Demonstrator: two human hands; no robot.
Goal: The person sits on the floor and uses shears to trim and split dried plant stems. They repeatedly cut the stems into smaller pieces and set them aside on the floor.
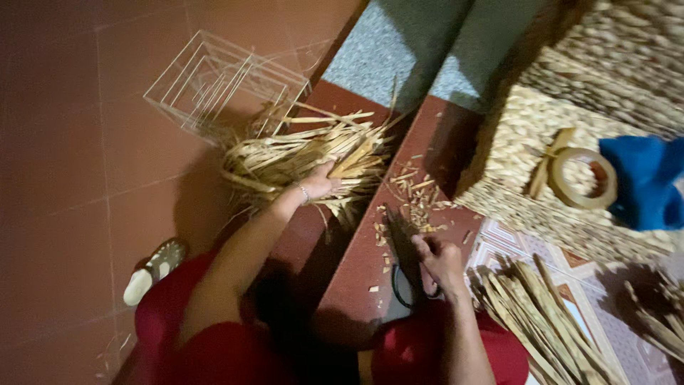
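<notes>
Reddish-brown floor tiles and a dark red raised step are forming the work area, dimly lit, with a patterned mat at the lower right.

A loose heap of pale, dry, flat reed strips is being pressed down at the step's edge by the left hand — its fingers are being spread over the strips, resting on them rather than closing round any one piece. A pair of dark-handled scissors is being held by the right hand, the fingers curled through and around the loops, with the blades lying flat on the step; whether the blades are parted cannot be told in the shadow.

Small pale offcuts are lying scattered on the step between the two hands, so some trimming is judged to be done already. A tidy bundle of longer tan strips is lying on the mat just beside the right forearm — likely the sorted share — while the heap under the left hand looks untidy and large, so much is judged to remain.

Behind the heap a white wire frame basket is standing on the tiles. A woven straw panel is carrying a roll of brown tape, with a blue cloth just beside it.
</notes>
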